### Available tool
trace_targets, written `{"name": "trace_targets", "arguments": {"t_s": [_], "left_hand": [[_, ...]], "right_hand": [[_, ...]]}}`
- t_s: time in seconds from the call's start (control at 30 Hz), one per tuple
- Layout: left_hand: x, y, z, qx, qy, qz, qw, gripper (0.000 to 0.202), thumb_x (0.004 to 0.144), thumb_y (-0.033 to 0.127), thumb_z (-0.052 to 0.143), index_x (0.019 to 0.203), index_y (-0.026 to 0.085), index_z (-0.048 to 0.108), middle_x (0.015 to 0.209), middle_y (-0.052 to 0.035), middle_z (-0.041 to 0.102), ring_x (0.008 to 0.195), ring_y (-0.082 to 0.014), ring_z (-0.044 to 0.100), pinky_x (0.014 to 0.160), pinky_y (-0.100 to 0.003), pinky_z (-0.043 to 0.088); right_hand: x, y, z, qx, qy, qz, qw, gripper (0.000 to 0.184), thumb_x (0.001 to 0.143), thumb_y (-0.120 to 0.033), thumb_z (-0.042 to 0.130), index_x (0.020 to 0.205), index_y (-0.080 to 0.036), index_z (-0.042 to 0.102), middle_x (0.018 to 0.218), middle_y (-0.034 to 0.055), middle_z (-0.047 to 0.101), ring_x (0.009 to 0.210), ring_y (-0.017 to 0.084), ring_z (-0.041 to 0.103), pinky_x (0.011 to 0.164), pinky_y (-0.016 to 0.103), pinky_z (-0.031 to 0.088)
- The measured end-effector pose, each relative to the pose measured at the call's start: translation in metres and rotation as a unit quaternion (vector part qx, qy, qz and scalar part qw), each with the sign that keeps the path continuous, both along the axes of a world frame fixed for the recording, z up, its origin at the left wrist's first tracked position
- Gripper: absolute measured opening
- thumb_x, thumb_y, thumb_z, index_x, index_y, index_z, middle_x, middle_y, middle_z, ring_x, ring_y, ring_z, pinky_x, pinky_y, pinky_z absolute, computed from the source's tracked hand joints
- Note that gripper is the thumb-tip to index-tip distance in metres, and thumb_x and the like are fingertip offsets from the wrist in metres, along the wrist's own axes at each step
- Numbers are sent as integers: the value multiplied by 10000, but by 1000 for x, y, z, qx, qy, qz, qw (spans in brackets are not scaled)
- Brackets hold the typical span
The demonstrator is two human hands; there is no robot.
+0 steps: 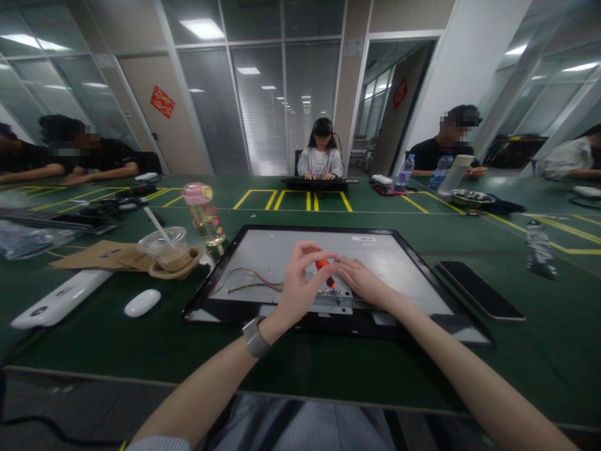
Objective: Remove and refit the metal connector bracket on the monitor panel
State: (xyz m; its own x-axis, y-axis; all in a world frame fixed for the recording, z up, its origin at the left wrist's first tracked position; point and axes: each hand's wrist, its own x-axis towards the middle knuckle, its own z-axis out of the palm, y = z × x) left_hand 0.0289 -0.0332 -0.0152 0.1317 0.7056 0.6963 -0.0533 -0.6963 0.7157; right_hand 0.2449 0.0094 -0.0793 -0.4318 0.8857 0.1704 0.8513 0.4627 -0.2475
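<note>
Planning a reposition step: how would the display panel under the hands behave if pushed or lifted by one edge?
Display panel: wide, thin, lying flat, so it probably slides rather than tips. Lifted by one edge it may flex; likely fragile. The loose wires on it look floppy and could snag.

Light: bright, even, from ceiling panels (203, 28), upper left.
Glare: reflections across glass walls (47, 81), upper corners.
Sheen: dull on grey panel (399, 263), centre.
Distortion: wide-angle bending at edges.
Sharpness: centre clear, far background soft.

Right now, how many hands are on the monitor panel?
2: left hand pinching the orange screwdriver, right hand resting beside it, both on the panel. No other hands there.
</note>
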Motion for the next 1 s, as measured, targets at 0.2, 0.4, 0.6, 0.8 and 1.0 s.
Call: {"name": "trace_targets", "arguments": {"t_s": [0.2,0.4,0.6,0.8,1.0], "left_hand": [[1,-2,-2,-24,-24,22,999,220,934,313,629,1108,224,729,947,-42,616,883,-153,610,813,-281,516],[0,-5,2,-71,-27,-41,996,295,995,358,508,1134,186,704,1059,-92,722,1006,-205,670,916,-350,531],[-1,3,0,-25,-10,15,1000,178,897,336,674,990,220,771,978,-60,601,930,-173,597,855,-309,514],[-3,0,5,-59,-15,-32,998,260,981,306,529,1126,186,708,1010,-73,675,945,-178,640,886,-321,523],[-2,1,5,-36,2,-18,999,237,955,358,577,998,196,744,1027,-81,651,998,-203,618,912,-338,503]], "right_hand": [[0,1,-3,6,3,-1,1000,514,1046,-365,241,1396,-163,558,1499,160,508,1429,297,410,1167,564,291],[-1,1,-2,0,-5,-7,1000,516,1046,-357,234,1406,-165,549,1514,154,491,1434,293,402,1176,547,283],[-1,2,-3,4,-3,-4,1000,512,1044,-363,234,1394,-180,560,1500,146,511,1428,294,411,1162,564,301],[-1,0,0,-3,-4,-4,1000,532,1043,-358,212,1404,-161,550,1516,160,485,1435,304,399,1160,572,297],[-1,0,0,-3,-2,-4,1000,533,1043,-375,209,1393,-179,561,1502,150,506,1427,299,412,1155,573,308]]}}
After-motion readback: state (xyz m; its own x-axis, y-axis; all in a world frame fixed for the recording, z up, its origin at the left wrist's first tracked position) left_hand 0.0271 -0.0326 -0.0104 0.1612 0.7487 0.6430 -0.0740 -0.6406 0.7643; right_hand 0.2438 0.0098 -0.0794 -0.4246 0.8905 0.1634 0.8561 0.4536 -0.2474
